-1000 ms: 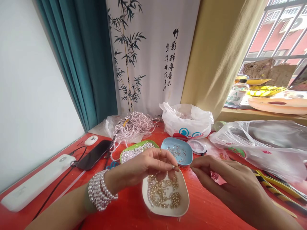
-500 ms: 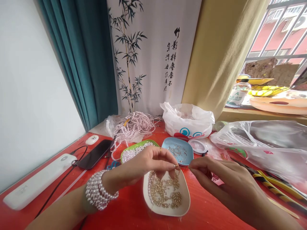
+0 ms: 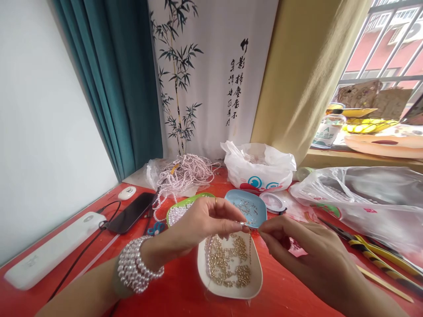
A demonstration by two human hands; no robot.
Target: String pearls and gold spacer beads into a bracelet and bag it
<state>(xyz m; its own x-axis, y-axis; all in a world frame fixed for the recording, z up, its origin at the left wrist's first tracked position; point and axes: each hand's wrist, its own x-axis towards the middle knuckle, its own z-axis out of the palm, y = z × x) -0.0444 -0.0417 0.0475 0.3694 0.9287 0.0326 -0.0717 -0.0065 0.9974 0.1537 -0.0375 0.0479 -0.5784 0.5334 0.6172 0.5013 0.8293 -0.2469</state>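
My left hand (image 3: 211, 220), with strands of pearl beads (image 3: 137, 266) around its wrist, is closed in a pinch on a small shiny bead (image 3: 243, 224). From its fingertips a thin beaded strand (image 3: 250, 248) hangs over the white dish (image 3: 233, 290), where gold beads (image 3: 218, 259) lie in loose groups. Just to the right, thumb and forefinger of my right hand (image 3: 297, 244) are pressed together close to the left fingertips. Whatever they grip is too fine to make out. Behind the hands sits a blue tray (image 3: 236, 196) with small metal pieces.
A green tray of white beads (image 3: 180, 213) is partly behind my left hand. Pink bead strands (image 3: 188, 171) lie heaped at the back, beside a white plastic bag (image 3: 261, 169). Pliers (image 3: 373, 251) and a wooden stick (image 3: 385, 284) are at right; a phone (image 3: 132, 212) and power bank (image 3: 54, 248) at left.
The fingertips of both hands have come slightly closer together. The beaded strand now hangs more plainly below the left fingers, which have tilted a little.
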